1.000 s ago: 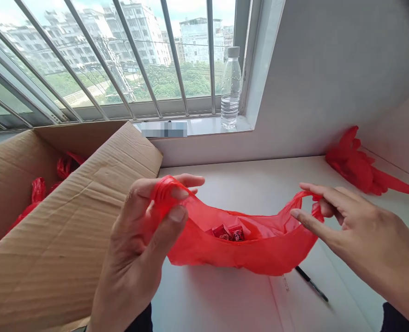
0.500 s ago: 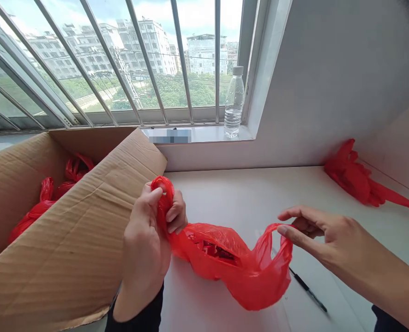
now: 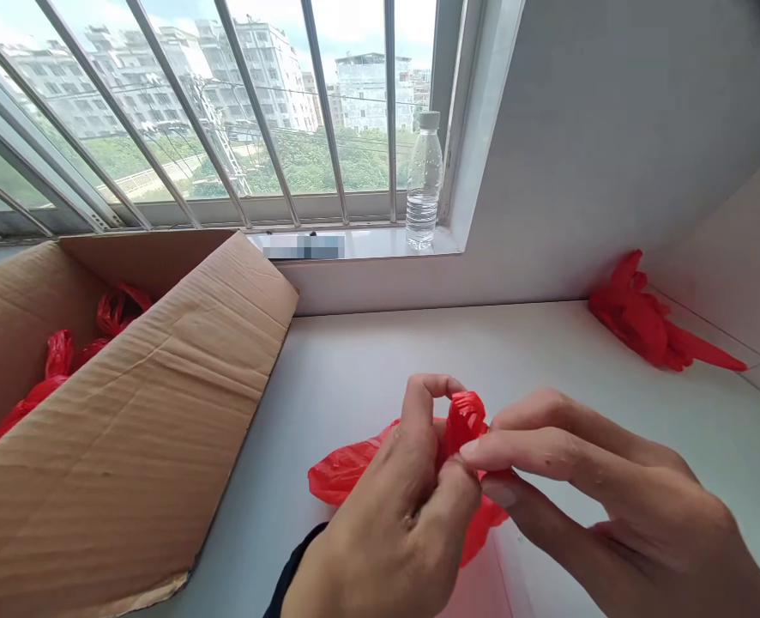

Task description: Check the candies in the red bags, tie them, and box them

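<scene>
A red plastic bag [image 3: 347,470] rests on the white tabletop, mostly covered by my hands. My left hand [image 3: 396,515] is closed around its gathered handles, and a looped end of the red plastic sticks up beyond the fingers. From the right, my right hand [image 3: 586,489] pinches the bag between thumb and fingertips, close against my left thumb. The bag's opening and what is inside it are hidden now.
To the left stands an open cardboard box [image 3: 161,412] with several red bags [image 3: 29,399] inside. A water bottle [image 3: 424,184] is on the windowsill [image 3: 370,245]. More red plastic bags [image 3: 650,322] lie by the wall at the far right.
My hands have come together over the bag, where before they held its two handles apart. The bag's opening, with red contents showing, is now covered. The pen has gone out of sight.
</scene>
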